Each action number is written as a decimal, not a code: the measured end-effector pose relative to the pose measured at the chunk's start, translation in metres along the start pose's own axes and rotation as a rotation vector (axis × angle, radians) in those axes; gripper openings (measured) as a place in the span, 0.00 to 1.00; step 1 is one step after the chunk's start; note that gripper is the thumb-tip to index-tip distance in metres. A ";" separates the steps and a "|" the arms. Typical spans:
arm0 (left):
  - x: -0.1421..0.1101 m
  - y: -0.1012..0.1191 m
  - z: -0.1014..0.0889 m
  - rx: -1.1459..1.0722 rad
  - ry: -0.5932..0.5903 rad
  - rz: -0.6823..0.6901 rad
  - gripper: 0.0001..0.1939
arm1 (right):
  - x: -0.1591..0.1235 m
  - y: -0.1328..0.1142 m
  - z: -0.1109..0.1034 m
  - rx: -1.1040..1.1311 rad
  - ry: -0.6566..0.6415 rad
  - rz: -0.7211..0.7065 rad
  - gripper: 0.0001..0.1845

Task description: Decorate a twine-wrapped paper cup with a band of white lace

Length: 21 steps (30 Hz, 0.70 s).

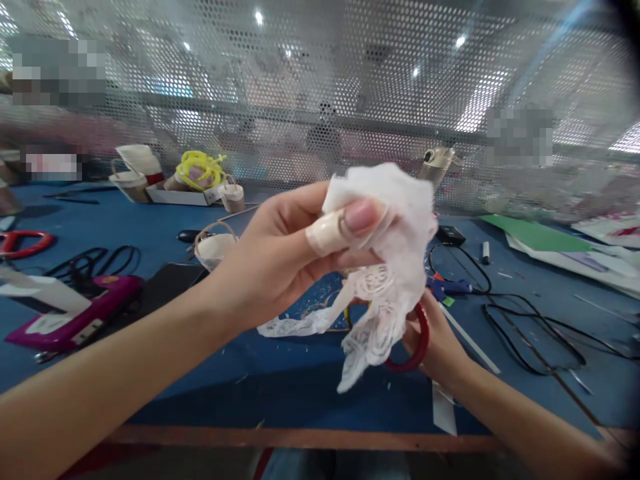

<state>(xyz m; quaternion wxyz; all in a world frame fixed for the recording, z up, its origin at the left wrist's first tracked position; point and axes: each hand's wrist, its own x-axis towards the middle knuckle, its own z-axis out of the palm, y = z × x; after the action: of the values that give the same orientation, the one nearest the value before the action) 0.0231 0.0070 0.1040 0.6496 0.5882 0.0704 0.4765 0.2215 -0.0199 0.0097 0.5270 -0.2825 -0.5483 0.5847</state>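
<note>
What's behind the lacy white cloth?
Behind the lacy white cloth, you can see part of the right hand and a red handle. Whatever else the cloth covers can't be seen.

The lace [377, 287] looks like soft, openwork cloth, the scissors' handle [424, 337] smooth red plastic, the surface [200, 393] matt blue, the panel [280, 80] behind its far edge perforated, shiny metal, and the casing [117, 300] glossy purple plastic.

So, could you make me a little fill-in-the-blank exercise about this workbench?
The left hand holds up ____ lace.
The round handle at the right hand is ____.
The tabletop is ____.
Behind the left hand, the tangled cord at the box is ____.

Missing words: white; red; blue; yellow.
</note>
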 end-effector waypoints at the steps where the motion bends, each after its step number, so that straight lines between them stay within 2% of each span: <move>1: 0.006 0.001 0.008 0.014 0.002 0.029 0.05 | 0.000 0.002 0.001 0.016 -0.010 0.004 0.28; 4: 0.020 -0.002 0.027 0.104 0.040 0.057 0.11 | -0.002 0.007 0.002 0.080 -0.046 0.069 0.25; 7: 0.023 -0.005 0.031 0.268 0.096 0.146 0.12 | -0.004 0.009 -0.001 0.093 -0.007 0.084 0.26; 10: 0.014 -0.002 0.012 0.271 0.147 0.269 0.13 | -0.003 0.000 -0.005 0.064 0.139 0.008 0.27; 12: 0.002 -0.001 -0.007 0.332 0.226 0.259 0.09 | -0.001 -0.008 -0.006 0.060 0.239 -0.038 0.24; 14: -0.011 -0.004 -0.023 0.479 0.263 0.130 0.05 | 0.002 -0.015 -0.005 0.072 0.297 -0.079 0.20; 15: -0.017 -0.008 -0.028 0.525 0.234 -0.012 0.03 | 0.003 -0.016 -0.005 0.076 0.300 -0.097 0.18; 18: -0.029 -0.024 -0.030 0.429 -0.002 -0.383 0.04 | 0.003 -0.015 0.000 0.030 0.211 -0.092 0.17; 20: -0.031 -0.035 -0.025 0.342 -0.095 -0.515 0.03 | 0.002 -0.013 0.003 -0.041 0.138 -0.040 0.19; 21: -0.030 -0.039 -0.024 0.320 -0.117 -0.538 0.05 | 0.001 -0.013 0.004 -0.073 0.120 -0.021 0.20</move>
<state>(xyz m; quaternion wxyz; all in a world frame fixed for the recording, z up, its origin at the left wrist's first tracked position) 0.0119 0.0079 0.0505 0.6546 0.6695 0.2602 0.2358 0.2216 -0.0226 0.0228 0.5541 -0.3304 -0.5398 0.5408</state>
